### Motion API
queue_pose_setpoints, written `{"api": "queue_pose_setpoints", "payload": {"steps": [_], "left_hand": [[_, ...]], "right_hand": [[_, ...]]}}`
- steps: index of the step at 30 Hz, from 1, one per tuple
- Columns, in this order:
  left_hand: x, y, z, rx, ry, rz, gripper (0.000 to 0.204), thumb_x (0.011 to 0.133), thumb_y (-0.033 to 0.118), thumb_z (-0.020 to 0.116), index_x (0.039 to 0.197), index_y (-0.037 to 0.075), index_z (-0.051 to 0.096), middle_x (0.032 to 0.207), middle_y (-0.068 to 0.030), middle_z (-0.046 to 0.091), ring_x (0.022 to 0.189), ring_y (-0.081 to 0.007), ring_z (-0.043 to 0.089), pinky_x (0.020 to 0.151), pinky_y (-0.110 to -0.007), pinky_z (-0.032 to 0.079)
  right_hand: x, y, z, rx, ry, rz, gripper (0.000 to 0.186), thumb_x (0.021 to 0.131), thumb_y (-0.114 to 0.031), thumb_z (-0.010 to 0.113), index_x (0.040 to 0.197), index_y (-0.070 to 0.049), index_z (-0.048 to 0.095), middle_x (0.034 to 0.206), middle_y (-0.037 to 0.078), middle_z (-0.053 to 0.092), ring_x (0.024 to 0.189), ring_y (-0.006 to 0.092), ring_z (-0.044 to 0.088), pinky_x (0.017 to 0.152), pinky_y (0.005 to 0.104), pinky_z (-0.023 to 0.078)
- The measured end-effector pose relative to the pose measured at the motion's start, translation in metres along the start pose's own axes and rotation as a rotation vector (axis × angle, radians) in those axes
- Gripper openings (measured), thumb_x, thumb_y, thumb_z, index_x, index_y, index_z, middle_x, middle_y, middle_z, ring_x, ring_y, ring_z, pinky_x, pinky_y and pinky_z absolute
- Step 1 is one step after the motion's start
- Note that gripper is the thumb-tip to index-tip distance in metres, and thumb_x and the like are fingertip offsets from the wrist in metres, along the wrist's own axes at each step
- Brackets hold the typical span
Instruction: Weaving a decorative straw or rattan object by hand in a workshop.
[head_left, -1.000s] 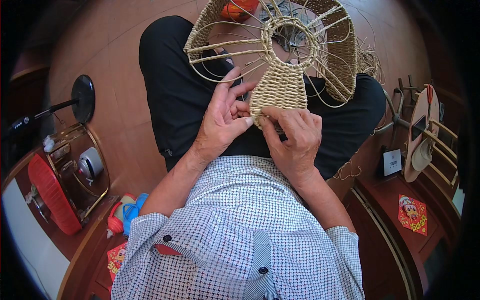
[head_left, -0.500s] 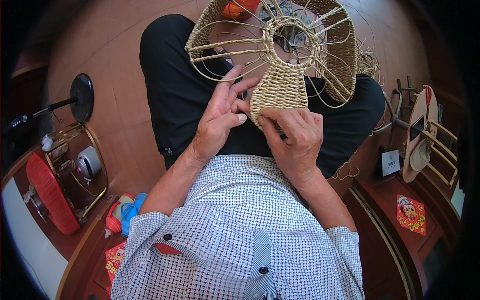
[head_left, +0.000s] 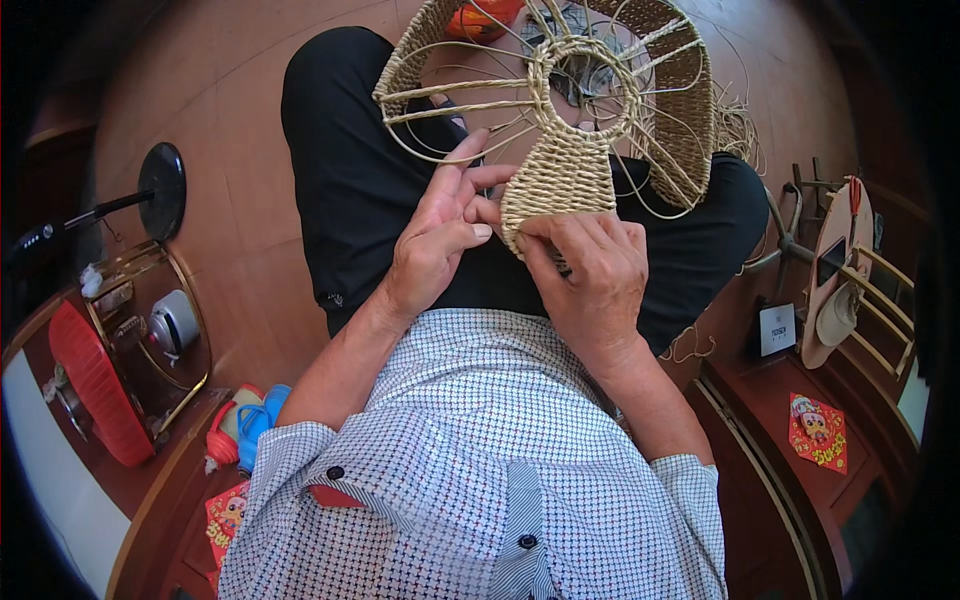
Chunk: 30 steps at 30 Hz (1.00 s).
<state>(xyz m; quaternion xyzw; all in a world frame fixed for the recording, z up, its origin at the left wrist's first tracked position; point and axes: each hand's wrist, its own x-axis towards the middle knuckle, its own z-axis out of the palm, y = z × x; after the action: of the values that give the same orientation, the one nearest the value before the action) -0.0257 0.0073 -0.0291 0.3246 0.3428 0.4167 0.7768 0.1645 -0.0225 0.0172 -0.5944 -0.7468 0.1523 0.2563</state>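
Across my lap lies a round straw-coloured wicker piece, with a braided outer band [head_left: 684, 100] and a braided ring [head_left: 541, 88] joined by thin wire spokes and twisted cords. From the ring toward me runs a tightly woven wedge-shaped panel [head_left: 560, 182]. My right hand [head_left: 592, 268] pinches the panel's near edge between thumb and bent fingers. Along the panel's left side rests my left hand [head_left: 436, 232], its fingers stretched apart and some fingertips touching the weave or just behind it. Whether a loose strand lies between the right fingertips is hidden.
A coil of loose straw cord [head_left: 736, 132] lies on the floor beyond my right knee. An orange-red object [head_left: 484, 18] shows behind the band. At the left stand a gold-framed rack [head_left: 140, 330] and a black round base [head_left: 163, 193]; at the right, a wooden chair [head_left: 838, 270].
Almost nothing differs. The whole view has shifted very slightly, and both hands keep their places at the woven panel.
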Motion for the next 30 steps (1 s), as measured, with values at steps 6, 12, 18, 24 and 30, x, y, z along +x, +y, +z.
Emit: {"api": "queue_pose_setpoints", "payload": {"steps": [6, 12, 18, 24, 30], "left_hand": [[0.001, -0.001, -0.003, 0.016, -0.009, -0.002, 0.102, 0.080, 0.012, 0.057, 0.170, -0.003, 0.012, 0.152, -0.0240, 0.049, 0.116, -0.0212, 0.063, 0.111, -0.033, 0.044], [-0.012, -0.007, 0.003, 0.028, 0.091, 0.025, 0.089, 0.088, 0.009, 0.056, 0.167, -0.004, 0.018, 0.146, -0.0241, 0.054, 0.118, -0.0218, 0.065, 0.111, -0.034, 0.046], [-0.031, 0.009, 0.021, 0.945, 0.261, 0.345, 0.034, 0.092, 0.003, 0.073, 0.125, 0.004, 0.068, 0.119, -0.0091, 0.064, 0.091, -0.0136, 0.061, 0.084, -0.030, 0.053], [-0.019, 0.016, 0.019, 0.606, 0.042, 0.273, 0.019, 0.107, 0.018, 0.065, 0.114, 0.002, 0.073, 0.105, -0.0068, 0.072, 0.085, -0.0131, 0.064, 0.070, -0.027, 0.052], [-0.029, 0.073, -0.039, 0.345, 0.379, 0.236, 0.033, 0.116, 0.029, 0.053, 0.126, 0.002, 0.069, 0.065, 0.0083, 0.041, 0.051, -0.0006, 0.031, 0.045, -0.021, 0.023]], "right_hand": [[0.008, 0.006, 0.000, 0.072, -0.098, 0.027, 0.011, 0.086, -0.013, 0.080, 0.091, -0.012, 0.070, 0.085, 0.000, 0.066, 0.082, 0.0204, 0.065, 0.078, 0.0381, 0.043], [0.007, 0.010, 0.002, 0.193, -0.087, 0.022, 0.012, 0.087, -0.010, 0.078, 0.091, -0.009, 0.067, 0.085, 0.004, 0.062, 0.081, 0.0235, 0.064, 0.078, 0.0392, 0.044], [0.011, 0.000, -0.013, 0.438, -0.105, 0.114, 0.014, 0.086, -0.009, 0.079, 0.093, -0.008, 0.067, 0.084, 0.004, 0.063, 0.077, 0.0234, 0.063, 0.077, 0.0378, 0.044], [0.007, -0.007, -0.026, 0.563, -0.092, 0.009, 0.017, 0.086, -0.007, 0.079, 0.100, -0.006, 0.069, 0.086, 0.003, 0.062, 0.078, 0.0199, 0.061, 0.077, 0.0350, 0.045], [-0.018, 0.038, -0.041, 0.840, 0.145, 0.559, 0.015, 0.108, -0.013, 0.064, 0.117, -0.002, 0.067, 0.106, -0.001, 0.065, 0.094, 0.0048, 0.057, 0.084, 0.0228, 0.048]]}}
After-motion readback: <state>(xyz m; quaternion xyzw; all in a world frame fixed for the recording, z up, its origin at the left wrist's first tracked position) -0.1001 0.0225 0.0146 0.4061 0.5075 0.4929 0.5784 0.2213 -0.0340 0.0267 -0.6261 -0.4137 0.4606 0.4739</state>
